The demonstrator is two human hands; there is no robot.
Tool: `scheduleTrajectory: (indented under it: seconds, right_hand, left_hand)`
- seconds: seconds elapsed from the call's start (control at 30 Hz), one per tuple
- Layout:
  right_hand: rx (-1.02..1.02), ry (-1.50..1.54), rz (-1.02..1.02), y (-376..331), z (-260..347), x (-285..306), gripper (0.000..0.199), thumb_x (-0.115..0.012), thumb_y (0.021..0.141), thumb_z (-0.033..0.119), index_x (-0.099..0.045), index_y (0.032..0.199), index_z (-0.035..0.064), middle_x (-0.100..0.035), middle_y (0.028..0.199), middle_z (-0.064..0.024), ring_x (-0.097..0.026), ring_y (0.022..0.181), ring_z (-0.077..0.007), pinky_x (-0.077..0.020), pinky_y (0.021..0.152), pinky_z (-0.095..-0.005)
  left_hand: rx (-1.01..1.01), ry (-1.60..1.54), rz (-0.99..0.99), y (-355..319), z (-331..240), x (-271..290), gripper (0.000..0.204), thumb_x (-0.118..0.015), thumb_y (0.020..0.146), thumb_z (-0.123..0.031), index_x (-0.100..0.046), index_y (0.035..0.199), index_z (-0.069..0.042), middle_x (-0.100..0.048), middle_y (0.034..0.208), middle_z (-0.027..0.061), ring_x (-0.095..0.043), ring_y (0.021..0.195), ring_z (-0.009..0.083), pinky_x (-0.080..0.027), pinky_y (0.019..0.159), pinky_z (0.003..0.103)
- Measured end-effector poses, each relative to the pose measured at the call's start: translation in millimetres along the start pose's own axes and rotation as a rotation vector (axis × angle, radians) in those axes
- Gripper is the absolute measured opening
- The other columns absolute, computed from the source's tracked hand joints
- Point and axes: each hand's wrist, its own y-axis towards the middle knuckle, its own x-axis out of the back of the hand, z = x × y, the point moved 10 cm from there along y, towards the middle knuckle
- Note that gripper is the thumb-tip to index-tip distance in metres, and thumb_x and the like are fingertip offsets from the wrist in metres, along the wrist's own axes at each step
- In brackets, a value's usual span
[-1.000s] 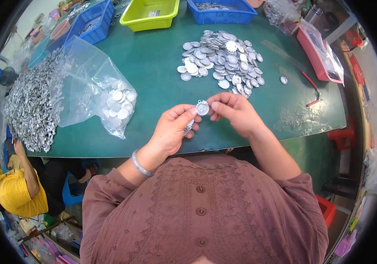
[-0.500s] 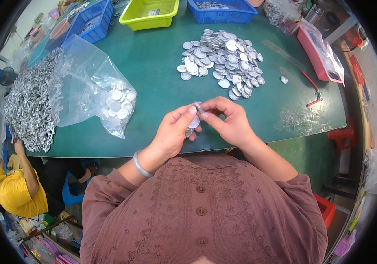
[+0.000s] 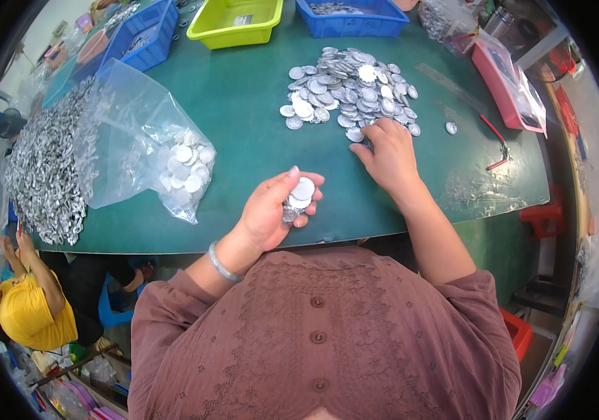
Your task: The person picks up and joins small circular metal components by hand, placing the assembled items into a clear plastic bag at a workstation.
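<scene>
My left hand [image 3: 275, 210] is curled around a small stack of round silver discs [image 3: 299, 196], held just above the near edge of the green table [image 3: 257, 133]. My right hand [image 3: 387, 154] reaches out to the near edge of a loose pile of the same silver discs [image 3: 348, 91], fingertips touching a disc there; what it pinches is hidden. A clear plastic bag [image 3: 142, 147] holding more discs lies to the left of my left hand.
A heap of silver metal parts [image 3: 44, 168] covers the table's left end. A yellow bin [image 3: 236, 21] and blue bins [image 3: 352, 10] stand at the back, a pink tray [image 3: 509, 77] at the right. One stray disc [image 3: 451, 128] lies apart. Another person in yellow [image 3: 26, 308] crouches lower left.
Both hands were together at a disc near the table edge. Now my right hand has moved away to the pile, and my left hand stays back holding the stack.
</scene>
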Motion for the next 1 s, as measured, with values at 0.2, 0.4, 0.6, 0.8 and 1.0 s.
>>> scheduleTrajectory:
  seconds: [0.2, 0.4, 0.6, 0.8, 1.0]
  right_hand:
    - [0.058, -0.132, -0.002, 9, 3, -4, 0.014, -0.066, 0.068, 0.018, -0.059, 0.069, 0.0060, -0.052, 0.075, -0.0058, -0.050, 0.080, -0.0244, -0.0377, 0.071, -0.0362]
    - [0.150, -0.098, -0.059, 9, 6, 5, 0.012, -0.063, 0.072, 0.015, -0.060, 0.070, 0.0035, -0.052, 0.066, -0.0049, -0.052, 0.065, -0.0191, -0.0402, 0.060, -0.0332]
    - [-0.530, 1.137, 0.306, -19, -2, -31, 0.016, -0.058, 0.082, 0.014, -0.061, 0.086, -0.0010, -0.060, 0.070, -0.0021, -0.052, 0.059, -0.0069, -0.0408, 0.054, -0.0198]
    - [-0.533, 1.377, 0.369, -34, 31, -36, 0.015, -0.055, 0.084, 0.010, -0.060, 0.090, -0.0022, -0.061, 0.077, -0.0044, -0.054, 0.063, -0.0084, -0.0441, 0.058, -0.0202]
    - [-0.517, 1.414, 0.413, -38, 36, -38, 0.017, -0.053, 0.085, 0.010, -0.059, 0.094, -0.0031, -0.061, 0.080, -0.0055, -0.055, 0.065, -0.0093, -0.0457, 0.061, -0.0211]
  left_hand:
    - [-0.016, 0.066, -0.001, -1, 0, 1, 0.019, -0.049, 0.087, -0.018, -0.056, 0.098, -0.003, -0.058, 0.083, 0.0061, -0.053, 0.066, 0.0108, -0.040, 0.048, 0.020]
    - [-0.038, 0.070, -0.050, -3, -5, 0, 0.018, -0.049, 0.087, -0.013, -0.055, 0.100, -0.004, -0.057, 0.082, 0.0049, -0.053, 0.066, 0.0104, -0.040, 0.048, 0.020]
    - [-0.063, 0.111, -0.128, -1, -9, 2, 0.019, -0.053, 0.086, -0.016, -0.055, 0.101, -0.004, -0.055, 0.080, 0.0026, -0.052, 0.066, 0.0096, -0.039, 0.049, 0.020]
    - [-0.079, 0.123, -0.163, 1, -9, 1, 0.017, -0.056, 0.085, -0.020, -0.056, 0.094, -0.005, -0.058, 0.079, 0.0027, -0.052, 0.064, 0.0084, -0.038, 0.049, 0.020]
    - [-0.090, 0.131, -0.160, -4, -11, 2, 0.011, -0.056, 0.085, -0.017, -0.055, 0.090, -0.007, -0.058, 0.078, 0.0011, -0.052, 0.065, 0.0081, -0.038, 0.049, 0.020]
